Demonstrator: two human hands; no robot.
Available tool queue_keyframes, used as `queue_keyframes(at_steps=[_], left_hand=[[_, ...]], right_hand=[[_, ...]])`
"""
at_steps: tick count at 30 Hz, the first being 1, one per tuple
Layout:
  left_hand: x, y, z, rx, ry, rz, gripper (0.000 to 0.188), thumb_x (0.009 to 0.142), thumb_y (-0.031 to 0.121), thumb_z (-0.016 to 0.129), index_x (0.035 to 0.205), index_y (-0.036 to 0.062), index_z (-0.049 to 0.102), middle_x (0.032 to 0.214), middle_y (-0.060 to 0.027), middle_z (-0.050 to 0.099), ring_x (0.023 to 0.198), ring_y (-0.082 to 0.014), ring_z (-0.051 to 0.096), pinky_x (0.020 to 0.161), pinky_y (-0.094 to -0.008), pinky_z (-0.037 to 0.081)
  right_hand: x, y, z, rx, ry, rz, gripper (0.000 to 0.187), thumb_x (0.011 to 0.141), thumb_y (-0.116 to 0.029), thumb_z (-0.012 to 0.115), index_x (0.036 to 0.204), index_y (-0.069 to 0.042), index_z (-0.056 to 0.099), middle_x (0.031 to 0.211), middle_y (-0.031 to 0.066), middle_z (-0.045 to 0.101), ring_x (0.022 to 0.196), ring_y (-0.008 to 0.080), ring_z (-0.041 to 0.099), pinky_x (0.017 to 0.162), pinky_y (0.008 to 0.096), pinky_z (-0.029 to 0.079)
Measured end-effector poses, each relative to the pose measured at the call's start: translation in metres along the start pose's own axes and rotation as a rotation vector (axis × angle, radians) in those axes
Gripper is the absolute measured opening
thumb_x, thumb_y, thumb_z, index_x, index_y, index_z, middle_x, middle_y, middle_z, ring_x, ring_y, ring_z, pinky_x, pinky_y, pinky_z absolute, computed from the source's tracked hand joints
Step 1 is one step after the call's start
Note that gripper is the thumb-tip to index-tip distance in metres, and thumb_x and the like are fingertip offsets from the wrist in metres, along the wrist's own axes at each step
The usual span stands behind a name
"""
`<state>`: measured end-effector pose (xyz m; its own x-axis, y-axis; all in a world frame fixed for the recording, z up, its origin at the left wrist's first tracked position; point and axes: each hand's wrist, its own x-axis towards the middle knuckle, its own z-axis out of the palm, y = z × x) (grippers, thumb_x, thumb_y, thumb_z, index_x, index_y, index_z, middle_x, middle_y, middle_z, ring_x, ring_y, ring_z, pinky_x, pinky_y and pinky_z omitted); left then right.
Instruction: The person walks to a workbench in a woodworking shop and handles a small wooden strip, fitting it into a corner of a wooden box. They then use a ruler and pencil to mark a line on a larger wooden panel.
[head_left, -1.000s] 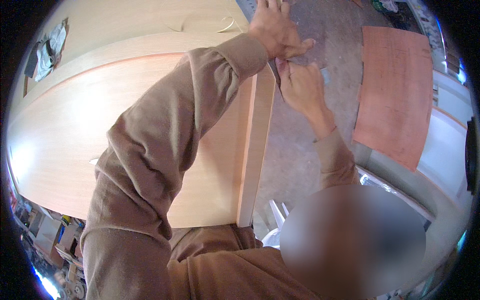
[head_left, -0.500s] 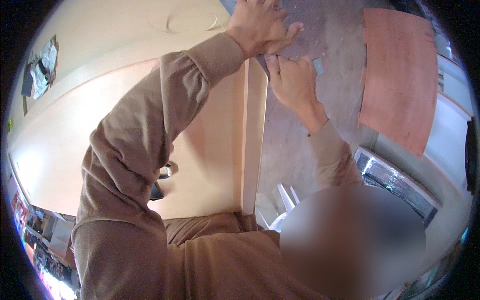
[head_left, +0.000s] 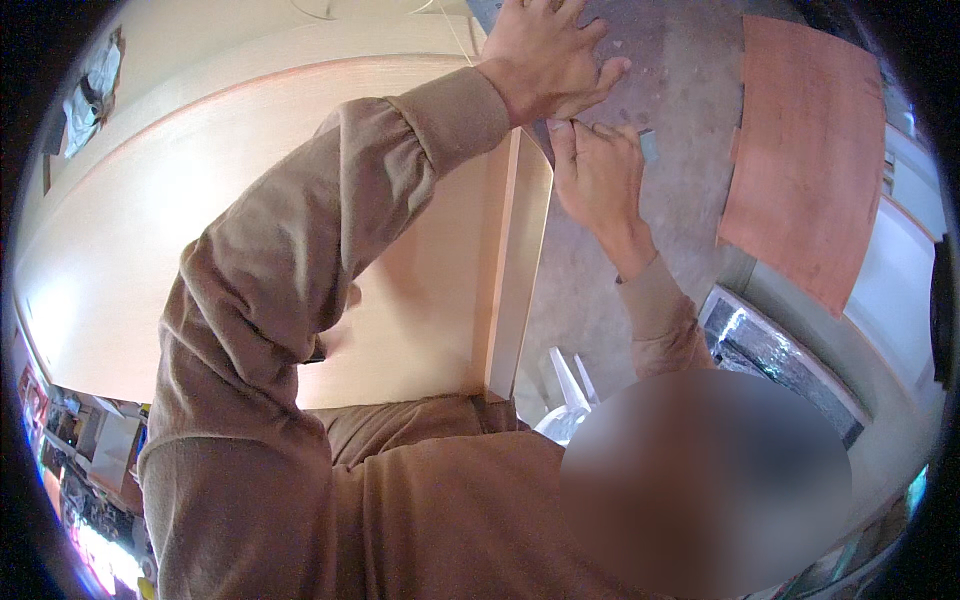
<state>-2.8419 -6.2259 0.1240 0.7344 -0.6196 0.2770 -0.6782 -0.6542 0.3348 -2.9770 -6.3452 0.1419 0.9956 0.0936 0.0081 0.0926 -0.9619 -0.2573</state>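
A pale wooden panel [head_left: 430, 270] with a raised edge strip [head_left: 507, 270] lies in front of me. My left hand [head_left: 548, 60] rests beyond its right-hand corner, palm down, fingers spread over a dark grey surface. Just below it, my right hand [head_left: 603, 185] is closed, its fingers curled and the thumb pointing toward the left hand. Whatever the right fingers hold is hidden. A thin dark edge [head_left: 541, 138] shows between the hands, beside the panel's corner; I cannot tell what it belongs to. Thin pale strands [head_left: 458, 32] curl near my left wrist.
On the right lies a reddish-brown sheet [head_left: 805, 160], with a silvery wrapped slab [head_left: 780, 365] below it. A small grey-blue piece [head_left: 648, 146] sits beside my right hand. White plastic legs [head_left: 572, 380] stand low down. Crumpled wrapping [head_left: 93, 95] lies far left.
Both hands sit slightly farther right and lower in the picture, and the whole view has shifted. The left fingers look more spread. The right hand stays closed.
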Motion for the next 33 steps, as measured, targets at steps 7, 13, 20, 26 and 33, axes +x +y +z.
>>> queue_keyframes(at_steps=[7,13,20,26,33], left_hand=[[-0.023,0.019,-0.013,0.009,-0.093,-0.004,0.072,0.108,0.062,0.041,0.145,0.0077,0.072,0.173,-0.0303,0.033,0.161,-0.0612,0.016,0.13,-0.073,0.015],[-0.047,0.034,-0.02,0.053,-0.114,0.005,0.072,0.108,0.063,0.039,0.149,0.0109,0.07,0.174,-0.0301,0.031,0.161,-0.0605,0.017,0.13,-0.0719,0.015],[-0.072,0.044,-0.012,0.037,-0.01,0.025,0.075,0.106,0.066,0.04,0.155,0.0158,0.064,0.174,-0.0289,0.033,0.161,-0.0585,0.018,0.131,-0.0705,0.016],[-0.096,0.06,-0.019,-0.005,-0.041,-0.014,0.076,0.104,0.068,0.043,0.157,0.017,0.063,0.174,-0.0276,0.035,0.163,-0.0579,0.016,0.131,-0.0705,0.013],[-0.127,0.085,-0.031,0.01,-0.162,-0.021,0.083,0.099,0.074,0.045,0.156,0.0167,0.064,0.174,-0.0279,0.035,0.162,-0.0605,0.013,0.131,-0.072,0.009]], right_hand=[[-0.032,-0.014,0.002,0.04,0.04,0.007,0.04,0.108,-0.029,0.058,0.08,-0.007,0.077,0.069,0.0199,0.07,0.068,0.0411,0.069,0.078,0.0541,0.048],[-0.056,-0.019,0.003,0.027,0.012,0.013,0.041,0.108,-0.03,0.057,0.08,-0.008,0.076,0.069,0.0197,0.07,0.068,0.041,0.069,0.077,0.0542,0.047],[-0.083,-0.031,0.008,0.008,-0.01,0.0,0.041,0.107,-0.028,0.056,0.079,-0.007,0.076,0.07,0.0198,0.071,0.068,0.0408,0.07,0.077,0.055,0.047],[-0.111,-0.043,0.004,0.025,0.032,-0.022,0.039,0.109,-0.024,0.058,0.078,-0.004,0.073,0.068,0.0202,0.067,0.067,0.042,0.064,0.075,0.0522,0.043],[-0.153,-0.053,0.007,-0.001,0.014,0.018,0.038,0.105,-0.027,0.058,0.079,-0.006,0.076,0.069,0.0201,0.071,0.068,0.0422,0.069,0.08,0.0558,0.048]])
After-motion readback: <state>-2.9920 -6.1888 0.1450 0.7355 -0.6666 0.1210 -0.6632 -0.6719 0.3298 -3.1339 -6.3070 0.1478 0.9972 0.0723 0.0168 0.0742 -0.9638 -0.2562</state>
